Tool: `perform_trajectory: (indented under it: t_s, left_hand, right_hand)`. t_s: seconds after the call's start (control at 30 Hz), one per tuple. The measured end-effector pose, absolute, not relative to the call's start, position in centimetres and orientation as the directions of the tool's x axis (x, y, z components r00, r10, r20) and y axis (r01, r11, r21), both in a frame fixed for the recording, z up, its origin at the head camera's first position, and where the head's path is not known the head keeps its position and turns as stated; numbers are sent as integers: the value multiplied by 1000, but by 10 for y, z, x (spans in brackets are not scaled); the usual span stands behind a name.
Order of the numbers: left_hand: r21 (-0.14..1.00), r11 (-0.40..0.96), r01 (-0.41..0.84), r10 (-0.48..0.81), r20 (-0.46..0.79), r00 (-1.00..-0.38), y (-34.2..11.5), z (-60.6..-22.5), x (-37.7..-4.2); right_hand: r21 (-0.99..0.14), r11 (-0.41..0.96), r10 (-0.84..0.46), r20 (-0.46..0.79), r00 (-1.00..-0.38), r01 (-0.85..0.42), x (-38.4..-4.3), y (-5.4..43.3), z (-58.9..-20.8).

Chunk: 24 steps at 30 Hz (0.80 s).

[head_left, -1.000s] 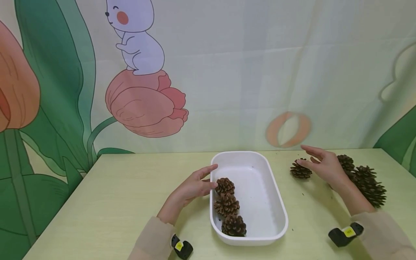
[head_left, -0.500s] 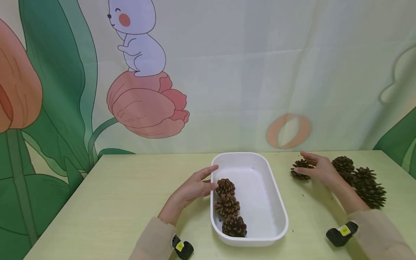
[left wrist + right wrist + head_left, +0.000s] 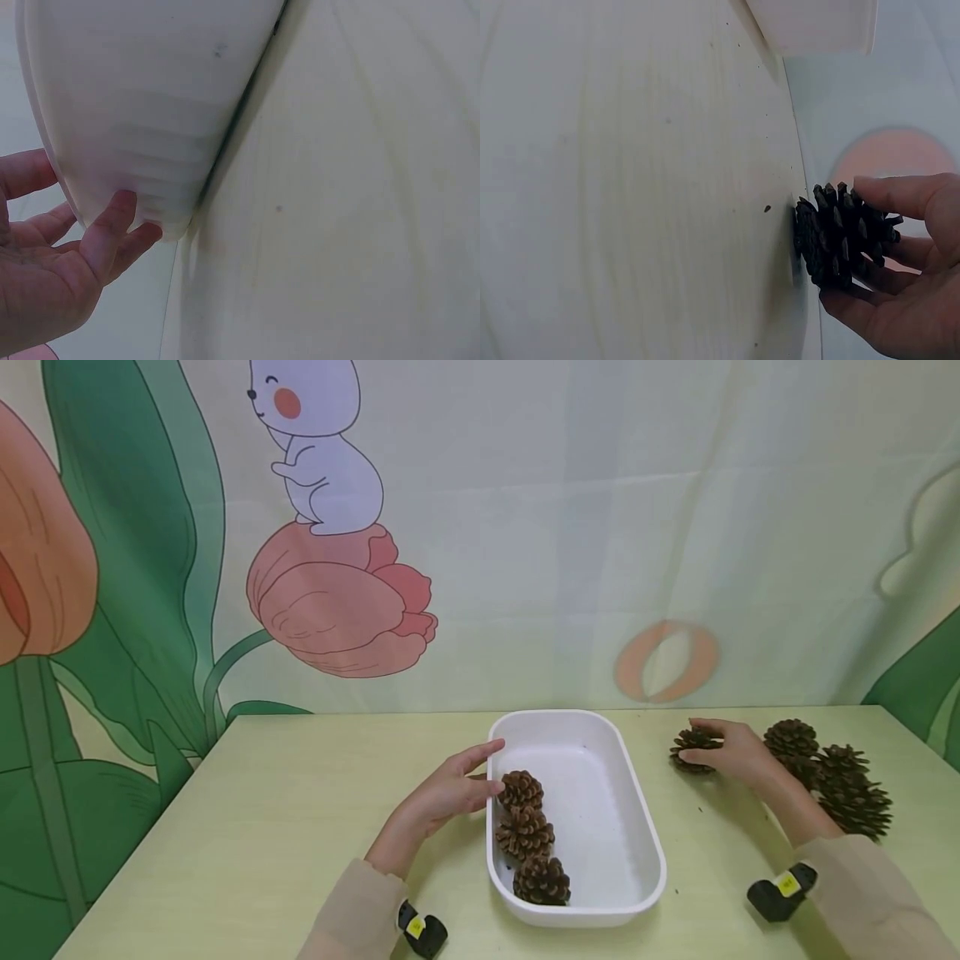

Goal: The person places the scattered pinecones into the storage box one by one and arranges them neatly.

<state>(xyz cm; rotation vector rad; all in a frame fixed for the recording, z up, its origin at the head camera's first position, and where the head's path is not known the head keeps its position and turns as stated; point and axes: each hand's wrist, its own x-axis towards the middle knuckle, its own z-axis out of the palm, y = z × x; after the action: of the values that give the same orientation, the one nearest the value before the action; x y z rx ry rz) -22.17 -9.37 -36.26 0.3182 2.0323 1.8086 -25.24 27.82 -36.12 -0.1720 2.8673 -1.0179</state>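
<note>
A white plastic tray (image 3: 600, 827) stands on the table, with three brown pine cones (image 3: 525, 833) in a row along its left side. My left hand (image 3: 453, 793) grips that side near the far end; in the left wrist view some fingers (image 3: 112, 225) press the outer wall while another reaches over the rim. Right of the tray, my right hand (image 3: 738, 756) has its thumb and fingers around a single pine cone (image 3: 844, 236). In the right wrist view this cone's base sits close over the tabletop, and its far side is partly hidden by the hand.
Several more pine cones (image 3: 847, 785) are clustered at the right of the table (image 3: 300, 818), beside the right forearm. Small dark crumbs dot the tabletop near the tray. A printed curtain (image 3: 525, 568) hangs along the table's back edge.
My right hand has come down and left onto the lone pine cone, and its fingers have closed around it. The left hand and the tray have stayed in place.
</note>
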Motion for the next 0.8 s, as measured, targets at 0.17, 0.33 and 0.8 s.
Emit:
perform_trajectory:
  t_s: [0.17,0.33,0.8]
  left_hand:
    - [987,131,-94,431,-142,-891,-94,-362,-221]
    - [987,125,-102,429,-147,-891,-95,-362,-222]
    - [986,129,-108,422,-153,-893,-94,-362,-222]
  right_hand:
    - [-617,780,-153,-23,-988,-107,-253,280,-363]
    - [-608,786,-147,-9,-989,-111,-254,282,-365]
    - [-615,777,-158,14,-987,-133,-249,272,-352]
